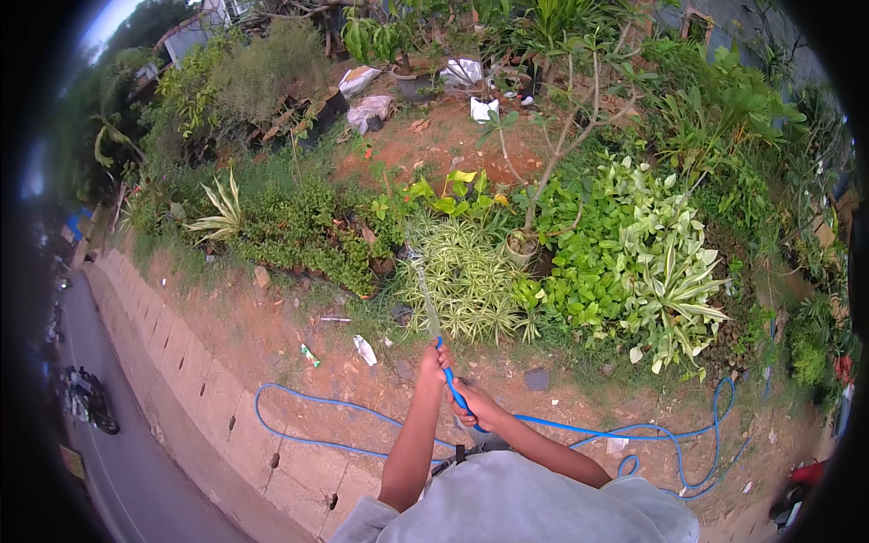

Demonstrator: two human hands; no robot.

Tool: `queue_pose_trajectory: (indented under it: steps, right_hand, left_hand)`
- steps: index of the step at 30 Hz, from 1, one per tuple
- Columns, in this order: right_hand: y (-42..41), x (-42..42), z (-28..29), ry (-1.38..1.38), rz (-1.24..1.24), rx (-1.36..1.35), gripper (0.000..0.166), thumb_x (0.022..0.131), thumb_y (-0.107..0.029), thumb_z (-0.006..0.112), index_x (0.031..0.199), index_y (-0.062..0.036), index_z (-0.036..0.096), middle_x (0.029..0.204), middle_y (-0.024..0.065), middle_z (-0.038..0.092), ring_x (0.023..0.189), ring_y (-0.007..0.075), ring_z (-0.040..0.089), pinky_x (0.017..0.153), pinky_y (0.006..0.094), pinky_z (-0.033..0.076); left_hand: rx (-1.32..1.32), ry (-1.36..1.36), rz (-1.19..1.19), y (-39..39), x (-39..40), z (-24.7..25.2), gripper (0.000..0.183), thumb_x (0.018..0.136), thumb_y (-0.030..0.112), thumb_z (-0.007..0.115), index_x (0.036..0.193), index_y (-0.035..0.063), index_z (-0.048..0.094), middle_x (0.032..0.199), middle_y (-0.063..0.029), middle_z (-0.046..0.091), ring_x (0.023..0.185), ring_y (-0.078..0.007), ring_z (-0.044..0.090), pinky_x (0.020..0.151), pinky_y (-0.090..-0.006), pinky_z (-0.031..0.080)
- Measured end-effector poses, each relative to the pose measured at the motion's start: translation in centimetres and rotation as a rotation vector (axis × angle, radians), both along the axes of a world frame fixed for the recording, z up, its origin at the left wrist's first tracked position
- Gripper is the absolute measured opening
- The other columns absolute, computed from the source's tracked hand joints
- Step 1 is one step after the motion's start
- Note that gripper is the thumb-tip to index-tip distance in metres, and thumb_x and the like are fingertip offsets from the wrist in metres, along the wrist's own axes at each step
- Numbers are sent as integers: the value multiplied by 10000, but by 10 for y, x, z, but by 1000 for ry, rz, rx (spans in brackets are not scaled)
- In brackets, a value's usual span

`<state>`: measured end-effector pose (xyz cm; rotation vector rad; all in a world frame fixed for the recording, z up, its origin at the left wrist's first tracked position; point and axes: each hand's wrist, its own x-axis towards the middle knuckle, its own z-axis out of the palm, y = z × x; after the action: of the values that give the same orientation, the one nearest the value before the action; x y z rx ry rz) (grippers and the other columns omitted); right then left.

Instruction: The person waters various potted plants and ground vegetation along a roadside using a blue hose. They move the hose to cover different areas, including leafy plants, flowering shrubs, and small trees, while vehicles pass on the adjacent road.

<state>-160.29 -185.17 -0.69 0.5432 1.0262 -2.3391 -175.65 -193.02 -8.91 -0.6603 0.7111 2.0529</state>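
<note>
A blue garden hose runs between my two hands in front of my body. My left hand grips it close to its open end. Lower down, my right hand is closed around the same hose. A stream of water leaves the hose end and reaches the edge of the striped spider plants. Left of the stream grow low dark-green shrubs. A potted frangipani-like plant stands in a pale pot behind the spider plants.
Loops of hose lie on the dirt at right, another loop at left. Litter and a flat dark slab lie before the plants. A slab-covered kerb borders the road, where a motorcycle shows. Variegated plants stand right.
</note>
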Motion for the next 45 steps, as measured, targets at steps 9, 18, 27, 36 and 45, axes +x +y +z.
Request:
queue_pose_trajectory:
  steps: [9,18,27,36,45]
  right_hand:
    - [-28,-113,-32,-61,-47,-122,418,931,-480,350,822,-93,462,480,-27,314,341,70,264,323,221,215]
    - [-96,-239,-8,-90,198,-48,382,935,-447,373,810,-96,458,487,-36,314,340,62,262,320,212,208]
    - [-188,-327,-12,-167,246,-34,381,930,-450,386,815,-95,462,495,-38,311,339,57,257,310,211,193]
    - [-348,-438,-9,-87,206,-55,397,929,-469,374,819,-98,460,520,-45,316,351,44,244,311,202,179]
    - [-452,-516,1,-95,261,29,424,927,-487,360,824,-86,453,517,-46,312,352,42,245,308,211,176]
  left_hand:
    - [-110,-93,22,-25,-115,-42,407,952,357,300,610,137,324,444,30,258,329,-99,211,292,-244,185]
    - [-110,-45,282,-132,-215,-11,446,948,386,293,565,160,324,401,39,228,314,-104,210,285,-249,183]
    - [64,-114,307,-225,-294,-34,448,948,365,317,556,149,315,420,33,220,329,-107,193,301,-250,181]
    - [124,-4,169,-379,-420,-12,469,927,422,356,536,167,313,389,40,224,299,-96,197,278,-239,167]
    - [120,-178,344,-489,-491,-17,402,945,295,341,579,130,331,405,29,257,305,-96,216,262,-230,187]
